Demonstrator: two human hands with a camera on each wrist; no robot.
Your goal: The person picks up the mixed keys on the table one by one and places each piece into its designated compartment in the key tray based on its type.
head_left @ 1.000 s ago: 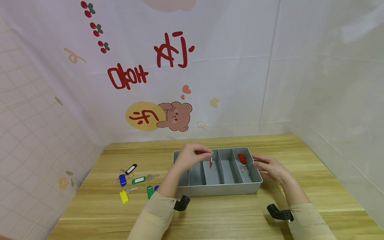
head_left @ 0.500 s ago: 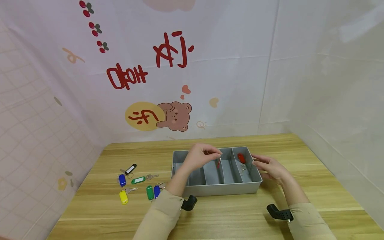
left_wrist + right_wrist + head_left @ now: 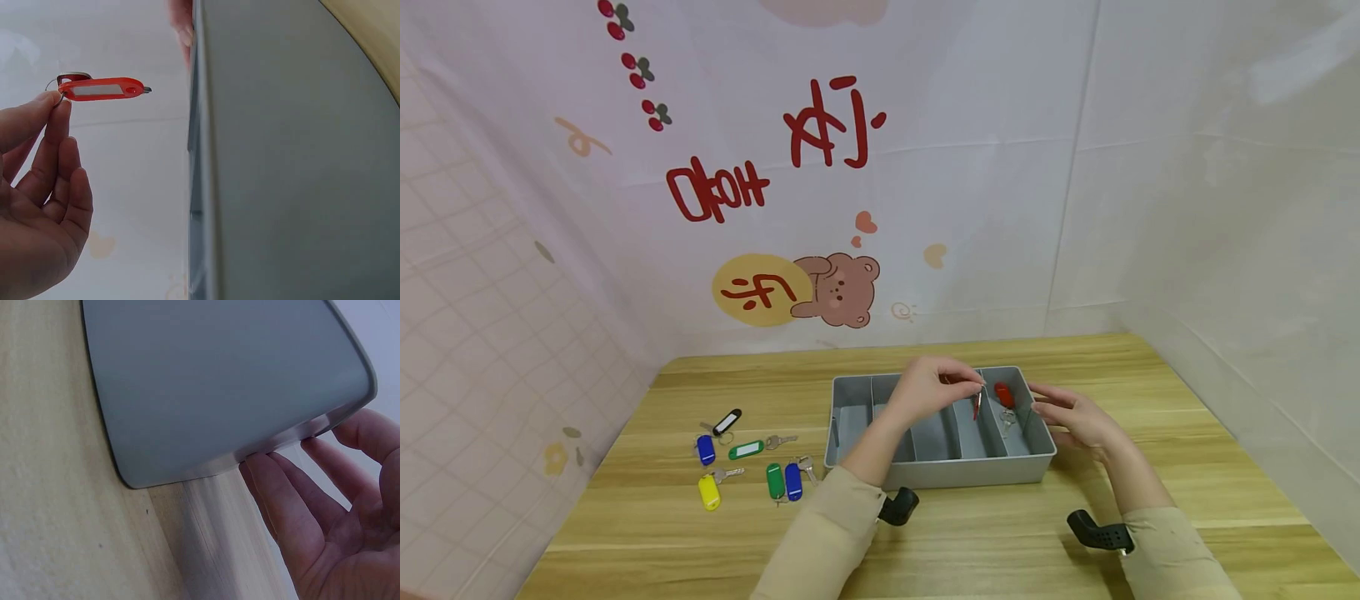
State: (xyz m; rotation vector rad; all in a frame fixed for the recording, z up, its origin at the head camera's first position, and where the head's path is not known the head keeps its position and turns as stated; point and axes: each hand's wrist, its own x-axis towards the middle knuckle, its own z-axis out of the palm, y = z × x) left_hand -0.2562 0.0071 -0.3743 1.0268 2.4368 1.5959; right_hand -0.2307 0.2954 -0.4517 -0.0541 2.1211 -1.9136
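Note:
My left hand (image 3: 931,390) pinches the metal ring of a red key tag (image 3: 100,89) between thumb and forefinger. The tag, with a white label window, hangs over the second compartment from the right in a grey divided tray (image 3: 962,475). Part of a key shows behind it. My right hand (image 3: 1081,421) touches the tray's right end wall, fingers extended, as the right wrist view shows along the wall (image 3: 231,381). Another red key tag (image 3: 1004,395) with its key (image 3: 1007,420) lies in the rightmost compartment.
Left of the tray lie several keys with tags: a black tag (image 3: 727,422), a blue tag (image 3: 705,450), a yellow tag (image 3: 710,492), two green ones and another blue tag (image 3: 793,482). A white printed curtain (image 3: 970,183) hangs behind the wooden table (image 3: 970,533).
My left hand has moved right across the tray with the red key tag, from the middle compartment to the second from the right. The right hand has stayed at the tray's end.

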